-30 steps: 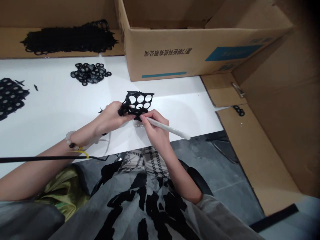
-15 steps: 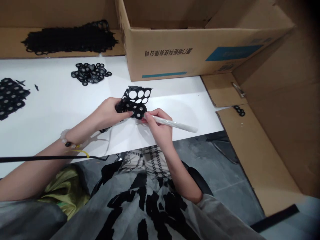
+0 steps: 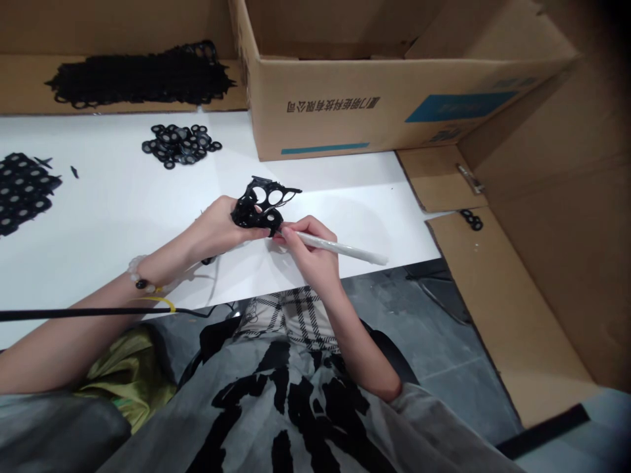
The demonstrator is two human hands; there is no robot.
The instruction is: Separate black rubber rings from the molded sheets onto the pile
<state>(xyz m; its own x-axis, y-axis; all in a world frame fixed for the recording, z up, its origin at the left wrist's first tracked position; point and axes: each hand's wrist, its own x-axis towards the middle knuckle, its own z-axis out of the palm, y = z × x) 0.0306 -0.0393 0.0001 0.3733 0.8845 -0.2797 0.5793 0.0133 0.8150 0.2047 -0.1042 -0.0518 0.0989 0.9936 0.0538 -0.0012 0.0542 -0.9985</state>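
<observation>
- Left hand (image 3: 219, 223): gripping the black perforated sheet (image 3: 276, 218); thumb along the near edge, other fingers mostly hidden behind it, so their exact placement can't be told.
- Black perforated sheet: held up over the white table (image 3: 355, 187), in front of the person, between both hands. Upper part shows big open holes; lower part near the thumbs is dark and bunched, layers hard to separate.
- Right hand (image 3: 315, 253): fingers pinching the white pen-shaped tool (image 3: 345, 249) near its front end; back end sticks out to the right. Tip too small to make out, at the sheet's lower right edge; contact unclear.
- Dark scrap (image 3: 208, 261): mostly covered by left forearm, can't identify.
- Pile of small black ringed pieces (image 3: 177, 144): beyond left hand, overlapping, not countable.
- Dotted black sheets (image 3: 24, 190): cut off by left frame edge.
- Long black stack (image 3: 142, 79): on cardboard at the back, too dark to tell single layers.
- Cardboard box (image 3: 325, 125): back right, top cut off; print upside down, partly blurred.
- Small black part (image 3: 472, 219): on cardboard, far right.
- Black rod (image 3: 89, 314): crosses left forearm, runs out of frame left.
</observation>
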